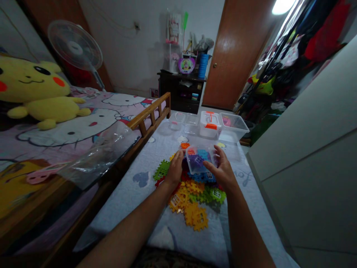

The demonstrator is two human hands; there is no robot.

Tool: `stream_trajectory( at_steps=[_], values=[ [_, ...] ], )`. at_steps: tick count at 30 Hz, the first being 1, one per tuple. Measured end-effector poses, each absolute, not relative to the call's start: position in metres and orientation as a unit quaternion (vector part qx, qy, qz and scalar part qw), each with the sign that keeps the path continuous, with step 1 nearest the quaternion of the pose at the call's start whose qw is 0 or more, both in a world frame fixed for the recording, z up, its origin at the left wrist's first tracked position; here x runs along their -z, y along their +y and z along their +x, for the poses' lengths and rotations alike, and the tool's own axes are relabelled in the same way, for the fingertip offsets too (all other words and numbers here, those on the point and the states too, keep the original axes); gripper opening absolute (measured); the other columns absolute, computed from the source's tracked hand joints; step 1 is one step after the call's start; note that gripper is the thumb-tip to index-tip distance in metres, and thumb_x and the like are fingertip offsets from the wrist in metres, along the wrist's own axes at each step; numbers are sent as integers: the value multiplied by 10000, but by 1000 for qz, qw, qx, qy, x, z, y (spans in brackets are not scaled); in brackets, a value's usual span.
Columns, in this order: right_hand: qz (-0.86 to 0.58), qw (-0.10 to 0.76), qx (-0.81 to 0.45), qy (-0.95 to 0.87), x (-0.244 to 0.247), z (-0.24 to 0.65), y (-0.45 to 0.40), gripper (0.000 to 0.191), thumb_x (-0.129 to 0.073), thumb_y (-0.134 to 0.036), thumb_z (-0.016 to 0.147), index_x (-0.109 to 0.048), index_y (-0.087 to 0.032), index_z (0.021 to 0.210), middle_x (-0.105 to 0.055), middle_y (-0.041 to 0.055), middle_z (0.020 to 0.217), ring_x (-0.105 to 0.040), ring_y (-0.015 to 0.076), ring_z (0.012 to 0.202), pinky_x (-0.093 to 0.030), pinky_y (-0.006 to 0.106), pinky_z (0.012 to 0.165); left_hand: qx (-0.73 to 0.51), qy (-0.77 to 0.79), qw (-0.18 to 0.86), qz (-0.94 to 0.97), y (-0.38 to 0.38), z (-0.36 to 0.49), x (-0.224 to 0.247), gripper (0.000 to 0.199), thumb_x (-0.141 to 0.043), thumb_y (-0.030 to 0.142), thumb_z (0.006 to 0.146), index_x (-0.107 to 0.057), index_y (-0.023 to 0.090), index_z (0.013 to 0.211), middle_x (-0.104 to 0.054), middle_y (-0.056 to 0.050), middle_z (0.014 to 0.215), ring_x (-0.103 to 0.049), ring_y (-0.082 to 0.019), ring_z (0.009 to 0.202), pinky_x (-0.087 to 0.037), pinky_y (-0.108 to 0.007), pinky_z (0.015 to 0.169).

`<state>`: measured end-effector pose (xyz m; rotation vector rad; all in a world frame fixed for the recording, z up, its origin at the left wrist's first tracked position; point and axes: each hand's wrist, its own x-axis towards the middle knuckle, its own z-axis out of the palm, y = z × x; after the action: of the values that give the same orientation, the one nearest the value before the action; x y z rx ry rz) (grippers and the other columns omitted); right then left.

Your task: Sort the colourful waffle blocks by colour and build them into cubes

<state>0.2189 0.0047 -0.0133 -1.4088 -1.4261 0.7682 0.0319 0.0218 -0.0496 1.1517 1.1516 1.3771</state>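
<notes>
Holding a clear plastic box (199, 160) up between them, the left hand (175, 169) and the right hand (221, 172) press their fingers (218, 152) tight on its sides. Purple and blue toy pieces (202, 158) sit inside the box. It is just above a big pile of bright toy pieces (192, 197) on a pale blanket (245, 193). Behind it stand more clear boxes (233, 126), and one box with orange handles (211, 125).

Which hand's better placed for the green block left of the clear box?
Left, probably: the left hand sits right beside the green block, while the right hand is across the clear box.
</notes>
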Motion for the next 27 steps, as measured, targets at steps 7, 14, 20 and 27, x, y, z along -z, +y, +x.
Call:
stream_trajectory(
  at_steps=[7,14,20,27],
  values=[
    [-548,551,-393,-492,10,248,5,846,-806,-576,655,-504,-269,1384,-568,134,1346,-601,315,1140,-543,474,914,-421,478,358,683,20,22,50,489,-653,244,788,-588,201,1270,-634,-94,1259,-575,-269,1181,-425,-446,1082],
    [-523,640,-417,-377,9,271,3,645,-814,-497,675,-589,-250,1227,-655,57,1189,-655,221,1023,-568,333,818,-353,406,226,812,18,23,43,487,-534,54,786,-645,230,1226,-614,-70,1352,-497,-245,1300,-314,-463,1177],
    [-472,730,-408,-279,12,280,3,527,-822,-524,655,-633,-241,1057,-692,11,999,-688,177,880,-586,274,696,-256,440,222,831,16,27,39,425,-533,109,847,-687,257,1214,-573,-84,1408,-452,-309,1337,-243,-589,1171],
    [-433,712,-464,-301,14,252,4,568,-665,-670,785,-624,-231,1142,-713,65,1046,-714,245,940,-611,406,787,-417,438,375,703,6,35,4,391,-512,444,935,-605,222,1244,-626,-100,1277,-541,-258,1234,-380,-452,1098]
  ],
)
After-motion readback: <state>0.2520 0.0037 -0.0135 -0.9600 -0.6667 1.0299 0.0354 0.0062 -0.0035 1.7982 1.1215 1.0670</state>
